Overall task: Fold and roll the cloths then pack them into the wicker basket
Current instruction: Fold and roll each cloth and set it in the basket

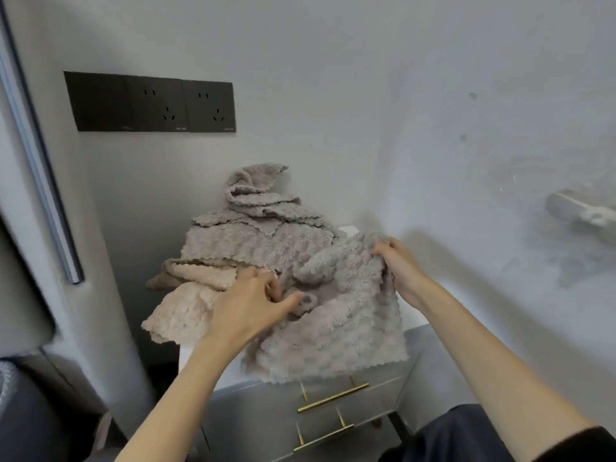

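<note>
Head view, single frame. I am watching both hands working on one grey cloth at the centre of the frame.

- The left hand is reaching in from the lower left. Its fingers are curling into a fold near the middle of the grey cloth, with the thumb lying beside a small hanging loop. I am logging this as a pinch on the fabric, though motion blur is softening the contact.
- The right hand is coming in from the lower right and is gripping the upper right edge of the same cloth, bunching it between thumb and fingers.
- The grey cloth is lying crumpled and unfolded. Its lower scalloped edge is hanging over the front edge of a pale cabinet.
- A pile of cloths, also grey, is sitting just behind it against the wall, with one cloth peaking at the top.
- Two beige cloths are spilling out at the pile's left side and overhanging the cabinet's left edge.
- Two brass handles are showing on the drawer fronts below the cloth.
- A dark socket panel is sitting in the upper left of the frame.
- A blurred whitish fitting is sticking out at the right edge; I cannot identify it.
</note>
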`<state>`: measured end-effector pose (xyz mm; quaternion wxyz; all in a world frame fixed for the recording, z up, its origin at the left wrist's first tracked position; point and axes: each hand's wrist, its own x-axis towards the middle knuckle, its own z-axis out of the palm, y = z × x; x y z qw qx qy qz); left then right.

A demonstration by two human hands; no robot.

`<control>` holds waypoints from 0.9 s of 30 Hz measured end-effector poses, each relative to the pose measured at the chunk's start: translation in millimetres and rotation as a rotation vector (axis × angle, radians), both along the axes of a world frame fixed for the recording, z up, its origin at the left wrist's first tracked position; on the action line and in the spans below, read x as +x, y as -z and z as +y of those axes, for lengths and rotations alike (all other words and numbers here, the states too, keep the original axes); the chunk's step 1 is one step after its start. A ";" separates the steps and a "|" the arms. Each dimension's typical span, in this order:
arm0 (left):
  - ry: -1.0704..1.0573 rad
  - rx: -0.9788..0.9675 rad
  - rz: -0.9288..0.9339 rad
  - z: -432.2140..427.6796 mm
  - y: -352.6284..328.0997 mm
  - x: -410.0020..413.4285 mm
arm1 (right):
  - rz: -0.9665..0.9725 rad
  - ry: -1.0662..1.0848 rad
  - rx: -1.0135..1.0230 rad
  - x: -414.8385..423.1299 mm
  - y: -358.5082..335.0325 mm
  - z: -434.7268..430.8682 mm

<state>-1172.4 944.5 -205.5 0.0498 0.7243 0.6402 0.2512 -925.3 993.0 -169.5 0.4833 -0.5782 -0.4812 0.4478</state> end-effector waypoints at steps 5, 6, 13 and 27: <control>0.106 -0.175 0.291 5.8 29.5 34.5 | -0.230 0.063 -0.058 26.9 37.8 -3.4; 0.089 -0.173 0.282 7.9 31.5 37.4 | -0.259 0.066 -0.072 31.5 43.1 -4.6; 0.081 -0.186 0.042 23.0 22.8 22.7 | -0.475 -0.111 -0.296 47.0 53.7 -14.8; -0.080 -0.140 -0.983 22.5 -8.2 -15.6 | 0.309 -0.148 -0.208 68.6 42.2 -19.8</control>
